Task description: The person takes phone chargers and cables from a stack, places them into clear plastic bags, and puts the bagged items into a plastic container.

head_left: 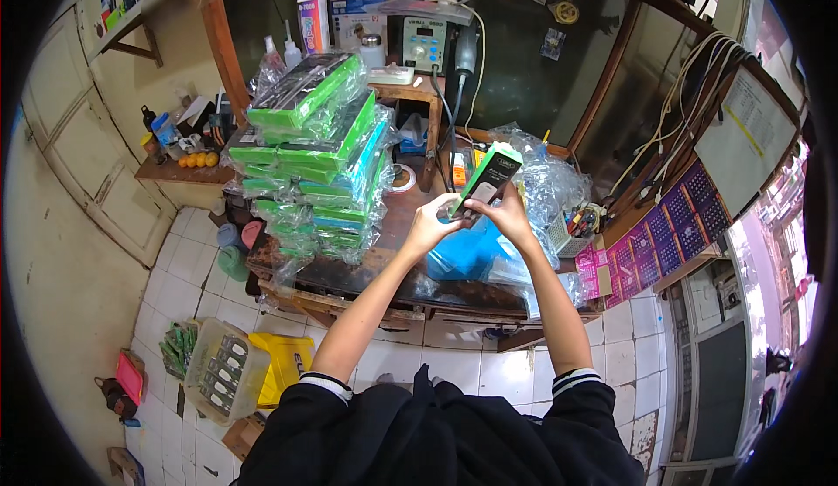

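Note:
Both hands hold a small black and green box (491, 178) tilted above the workbench. My left hand (432, 227) grips its lower left end. My right hand (504, 213) closes on its right side, the thumb across the front face. Beneath the hands lies a flat blue sheet or bag (461, 252) on the bench. Clear plastic wrap (559, 180) is bunched to the right of the box. On the left stands a tall stack of green and black packages (319, 158) in clear plastic.
A soldering station (423, 45) stands on a small wooden shelf at the back. A white basket of tools (576, 228) is at the bench's right. On the floor are a plastic tub of small packs (225, 368) and a yellow bag (281, 365). Cables (690, 75) hang at right.

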Available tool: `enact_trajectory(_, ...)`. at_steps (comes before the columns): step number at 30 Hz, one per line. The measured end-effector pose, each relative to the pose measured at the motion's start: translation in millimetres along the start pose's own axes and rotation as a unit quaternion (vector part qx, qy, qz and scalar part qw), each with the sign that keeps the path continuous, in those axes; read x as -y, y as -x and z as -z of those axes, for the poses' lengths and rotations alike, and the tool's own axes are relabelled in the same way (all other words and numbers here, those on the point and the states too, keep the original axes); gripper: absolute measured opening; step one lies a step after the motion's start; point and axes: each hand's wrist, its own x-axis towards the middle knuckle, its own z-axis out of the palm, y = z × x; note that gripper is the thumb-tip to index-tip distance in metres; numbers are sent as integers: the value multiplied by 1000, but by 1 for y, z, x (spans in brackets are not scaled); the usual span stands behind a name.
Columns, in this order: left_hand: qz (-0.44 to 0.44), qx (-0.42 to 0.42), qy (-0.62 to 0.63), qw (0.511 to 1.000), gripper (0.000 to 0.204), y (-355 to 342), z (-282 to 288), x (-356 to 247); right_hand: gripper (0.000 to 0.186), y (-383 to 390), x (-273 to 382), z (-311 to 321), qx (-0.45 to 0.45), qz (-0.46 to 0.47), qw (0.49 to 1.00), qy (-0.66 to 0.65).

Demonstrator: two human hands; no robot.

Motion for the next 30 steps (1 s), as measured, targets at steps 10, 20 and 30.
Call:
enact_trajectory(10,-52,-59,20,997,54,-2,-5,-15,53,-6,30,6,-67,115,987,-88)
enact_trajectory(20,-79,-88,115,986,50,-13,-7,-20,44,0,15,1,19,124,992,-30)
enact_trajectory(30,-95,-93,140,981,51,-13,2,-30,45,13,11,-12,22,42,974,-223)
